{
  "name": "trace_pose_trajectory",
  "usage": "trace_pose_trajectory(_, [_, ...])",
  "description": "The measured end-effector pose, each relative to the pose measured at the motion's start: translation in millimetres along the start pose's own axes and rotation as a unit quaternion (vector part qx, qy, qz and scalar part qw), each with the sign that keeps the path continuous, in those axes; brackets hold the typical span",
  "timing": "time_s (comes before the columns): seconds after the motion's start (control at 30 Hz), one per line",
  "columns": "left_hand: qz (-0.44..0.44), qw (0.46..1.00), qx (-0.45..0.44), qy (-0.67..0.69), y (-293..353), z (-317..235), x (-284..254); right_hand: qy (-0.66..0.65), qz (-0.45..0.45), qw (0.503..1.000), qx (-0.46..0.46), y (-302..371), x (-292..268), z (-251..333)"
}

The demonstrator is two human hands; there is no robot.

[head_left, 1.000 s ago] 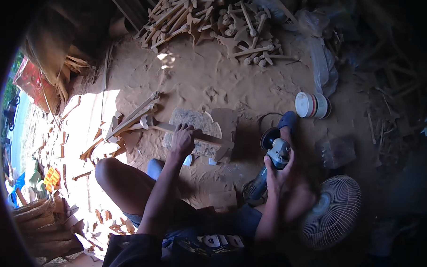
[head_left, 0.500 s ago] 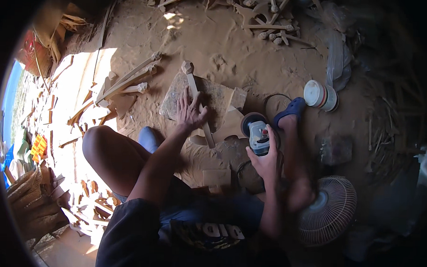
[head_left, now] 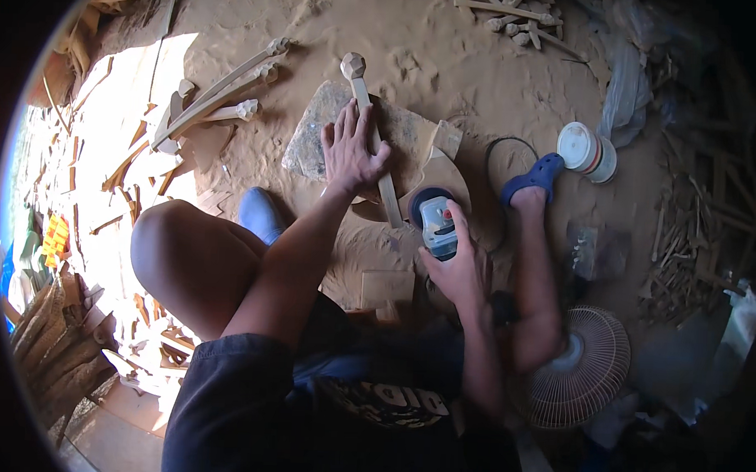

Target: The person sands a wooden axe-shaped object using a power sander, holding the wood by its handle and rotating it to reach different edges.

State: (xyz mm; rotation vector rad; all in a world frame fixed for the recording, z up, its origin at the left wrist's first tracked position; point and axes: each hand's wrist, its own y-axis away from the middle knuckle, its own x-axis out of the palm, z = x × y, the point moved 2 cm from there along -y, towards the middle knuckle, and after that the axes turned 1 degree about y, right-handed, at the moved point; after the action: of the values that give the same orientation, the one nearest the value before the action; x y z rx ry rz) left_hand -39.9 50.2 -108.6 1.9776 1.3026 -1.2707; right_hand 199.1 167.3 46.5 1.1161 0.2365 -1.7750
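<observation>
A wooden stick (head_left: 385,186) with a faceted knob at its far end lies tilted across a flat stone slab (head_left: 311,134). My left hand (head_left: 353,156) rests flat on the stick and slab with its fingers stretched out. In my right hand (head_left: 460,268) is a handheld disc sander (head_left: 439,224), its round dark pad facing away from me. The pad is just right of the stick's near end; whether they touch I cannot tell. A curved flat wooden piece (head_left: 443,173) lies by the slab's right side, partly behind the sander.
Knobbed sticks (head_left: 220,97) lie at the left, with wood scraps (head_left: 134,311) below. More carved pieces (head_left: 527,21) are at the far right. A white tub (head_left: 582,150) stands by my right clog (head_left: 534,179). A fan (head_left: 577,368) is near my right leg. Dusty ground surrounds the slab.
My right hand has brought the sander left, closer to the stick's near end. My left hand stays flat on the stick. The whole view has shifted slightly.
</observation>
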Motion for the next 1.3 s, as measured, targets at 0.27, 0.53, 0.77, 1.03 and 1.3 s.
trace_pose_trajectory(0.27, [-0.011, 1.0, 0.003, 0.009, -1, -1, 5, 0.046, 0.002, 0.999, -0.01, -2, 7, 4])
trace_pose_trajectory(0.53, [0.021, 0.999, -0.021, 0.013, -3, -6, 2, 0.048, -0.007, 0.999, -0.015, -5, 12, 5])
trace_pose_trajectory(0.77, [0.039, 0.999, -0.025, 0.009, -3, -7, 0, 0.077, -0.015, 0.996, 0.044, -10, 6, -4])
trace_pose_trajectory(1.03, [0.023, 1.0, -0.003, 0.013, -4, -4, 2, 0.089, -0.083, 0.985, 0.125, -14, -9, -27])
trace_pose_trajectory(1.3, [0.014, 1.0, -0.011, 0.02, -4, -6, 0, 0.092, -0.152, 0.98, 0.092, -13, -21, -41])
